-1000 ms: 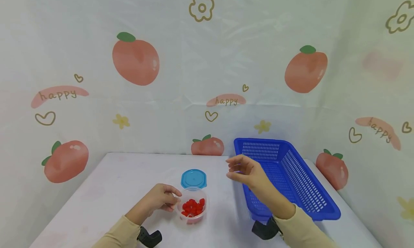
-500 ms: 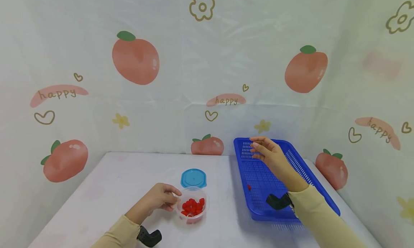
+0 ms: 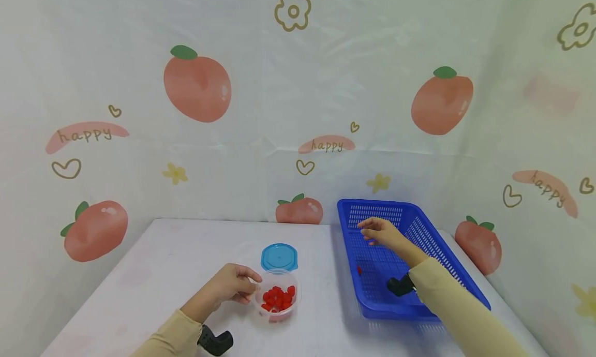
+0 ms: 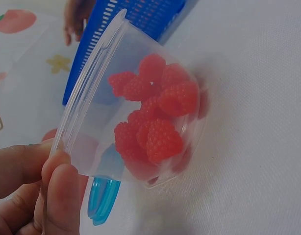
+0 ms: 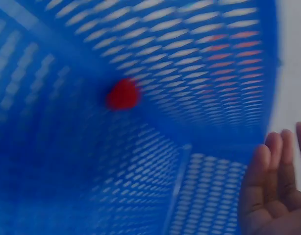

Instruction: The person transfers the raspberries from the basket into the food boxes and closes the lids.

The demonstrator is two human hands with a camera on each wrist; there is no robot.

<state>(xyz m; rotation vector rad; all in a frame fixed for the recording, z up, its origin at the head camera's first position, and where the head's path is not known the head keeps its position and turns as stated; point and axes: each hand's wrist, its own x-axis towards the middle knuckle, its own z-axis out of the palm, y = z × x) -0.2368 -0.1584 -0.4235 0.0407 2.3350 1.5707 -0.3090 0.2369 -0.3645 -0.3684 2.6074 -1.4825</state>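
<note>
My left hand (image 3: 231, 283) pinches the rim of a clear plastic tub (image 4: 94, 122), thumb and fingers meeting on its edge. Several raspberries (image 3: 278, 298) lie at the bottom of that tub, which stands on the table. Over the far part of a blue plastic basket (image 3: 368, 289) hovers my right hand (image 3: 383, 234), fingers loosely bent and nothing visible in them. A single raspberry (image 5: 123, 94) lies inside the basket against its left wall. Some of the right palm is outside the right wrist view.
Just behind the tub a blue lid (image 3: 279, 257) lies on the white-covered table (image 3: 195, 248). A printed cloth backdrop (image 3: 261, 98) rises along the table's back edge. The basket takes up the table's right side.
My right hand has moved from the basket's left edge to the right over it, rising and then sinking. The raspberry in the basket now shows clear of the arm. The left hand stays put.
</note>
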